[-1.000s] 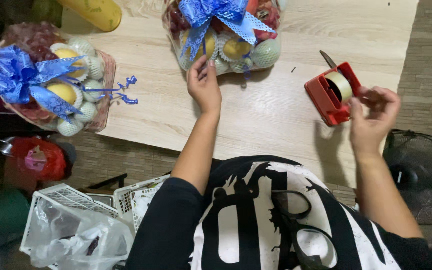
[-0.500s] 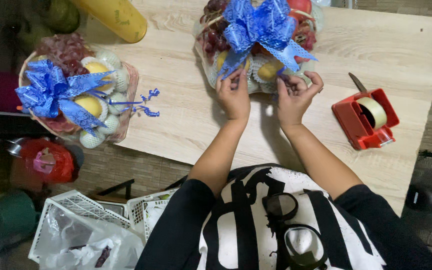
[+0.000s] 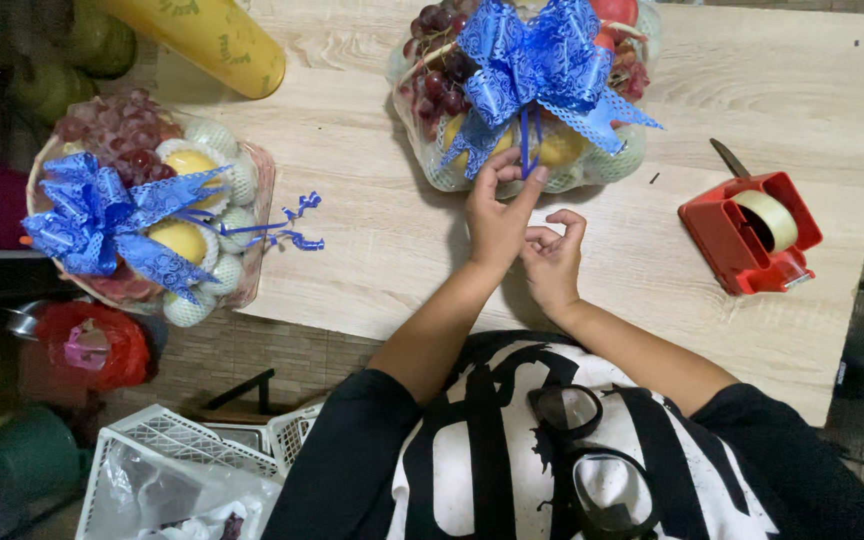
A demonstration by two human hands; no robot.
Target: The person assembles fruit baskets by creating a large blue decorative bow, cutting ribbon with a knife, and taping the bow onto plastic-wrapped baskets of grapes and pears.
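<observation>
Hands are now meeting below the wrapped fruit basket (image 3: 522, 100) at upper centre: left hand (image 3: 497, 215) is pinching its blue ribbon tail (image 3: 525, 150), right hand (image 3: 552, 262), having left the tape dispenser (image 3: 752, 232), is curling loosely, holding nothing visible.

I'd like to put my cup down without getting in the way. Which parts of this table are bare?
Bare wood lies between the two fruit baskets, left and right, below the yellow tube. More lies between the right basket and the red tape dispenser, and along the near right edge. It is crowded where the left hand and right hand meet below the right basket.
</observation>
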